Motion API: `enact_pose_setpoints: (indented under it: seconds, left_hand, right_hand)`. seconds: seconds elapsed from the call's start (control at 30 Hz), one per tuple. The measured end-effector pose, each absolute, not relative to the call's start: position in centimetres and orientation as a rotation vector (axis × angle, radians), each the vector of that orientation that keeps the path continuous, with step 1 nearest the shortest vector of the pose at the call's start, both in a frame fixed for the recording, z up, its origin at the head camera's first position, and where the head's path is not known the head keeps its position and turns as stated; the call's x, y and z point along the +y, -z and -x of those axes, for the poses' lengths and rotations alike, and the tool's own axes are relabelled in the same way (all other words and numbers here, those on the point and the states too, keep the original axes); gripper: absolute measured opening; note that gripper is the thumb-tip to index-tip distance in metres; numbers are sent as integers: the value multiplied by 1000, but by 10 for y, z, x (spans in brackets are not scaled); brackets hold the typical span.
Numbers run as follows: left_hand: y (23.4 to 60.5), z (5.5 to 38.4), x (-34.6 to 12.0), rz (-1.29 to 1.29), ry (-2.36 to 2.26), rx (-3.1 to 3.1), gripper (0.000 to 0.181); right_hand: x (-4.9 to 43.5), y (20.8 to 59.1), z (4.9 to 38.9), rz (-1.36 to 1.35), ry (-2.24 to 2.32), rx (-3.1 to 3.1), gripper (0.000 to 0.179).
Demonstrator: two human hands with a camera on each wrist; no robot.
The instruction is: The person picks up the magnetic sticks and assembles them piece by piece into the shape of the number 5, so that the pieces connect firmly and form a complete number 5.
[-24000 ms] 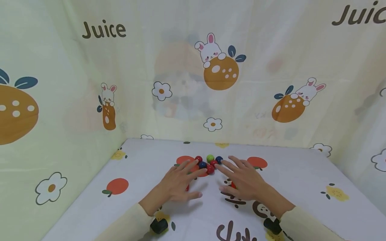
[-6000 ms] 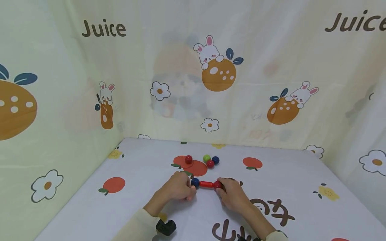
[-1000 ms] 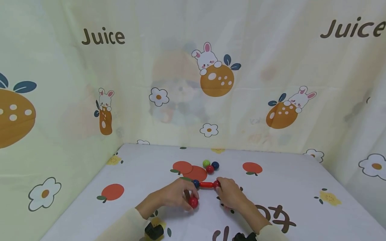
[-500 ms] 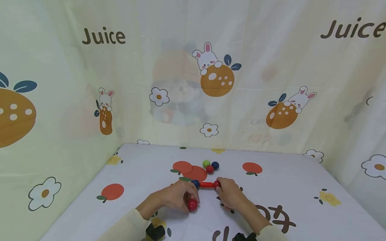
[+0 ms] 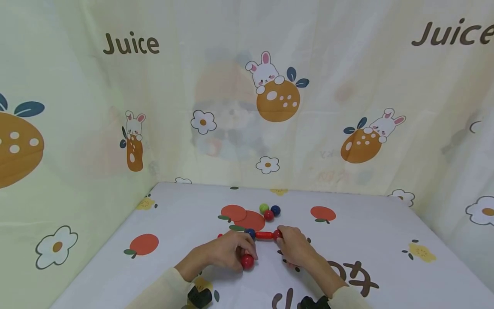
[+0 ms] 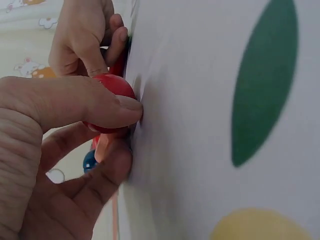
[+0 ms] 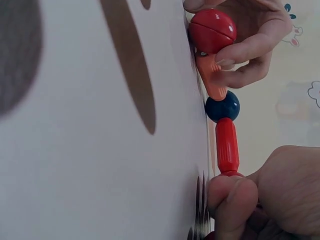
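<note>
Two hands meet low on the printed tablecloth [image 5: 370, 223], and between them lies the piece being built: a chain of sticks and balls. Its longest straight part, the red stick [image 5: 264, 235], runs left to right across the person, with the blue ball [image 5: 251, 233] on its left end and a red ball at its right end. The right hand [image 5: 295, 251] pinches that right-end ball between thumb and curled fingers, so it sits at the far end of the chain's long axis. From the blue ball a shorter orange-red stick [image 7: 211, 76] turns back toward the person and ends in the red ball [image 5: 247, 261]. The left hand [image 5: 227, 252] is curled around this ball, thumb [image 6: 75, 105] pressing it against the cloth, so the left hand is much the nearer one to this end, which lies just under its fingertips. Three loose balls, green [image 5: 264, 208], blue [image 5: 275, 210] and red [image 5: 268, 215], sit touching one another just beyond the chain, clear of both hands.
</note>
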State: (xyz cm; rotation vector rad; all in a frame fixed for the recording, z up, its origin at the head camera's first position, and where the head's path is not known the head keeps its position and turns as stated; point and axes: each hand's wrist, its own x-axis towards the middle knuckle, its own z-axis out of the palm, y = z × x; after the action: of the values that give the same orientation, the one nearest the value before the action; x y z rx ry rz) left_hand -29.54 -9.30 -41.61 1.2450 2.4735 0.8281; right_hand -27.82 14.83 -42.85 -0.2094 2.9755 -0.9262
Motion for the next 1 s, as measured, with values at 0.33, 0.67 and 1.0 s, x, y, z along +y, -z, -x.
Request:
enact_pose_setpoints:
  seconds: [0.33,0.67,1.0]
  left_hand:
    - [416,299,-90,-1299,-750,2485,42]
    - [415,299,-90,-1241,-780,2489,49]
    - [416,303,-96,-1204,-1031,2455,42]
  right_hand:
    - [149,425,280,207,918,2967,47]
    - [150,421,279,236,908,2954,47]
    - [153,419,279,249,849,2918,47]
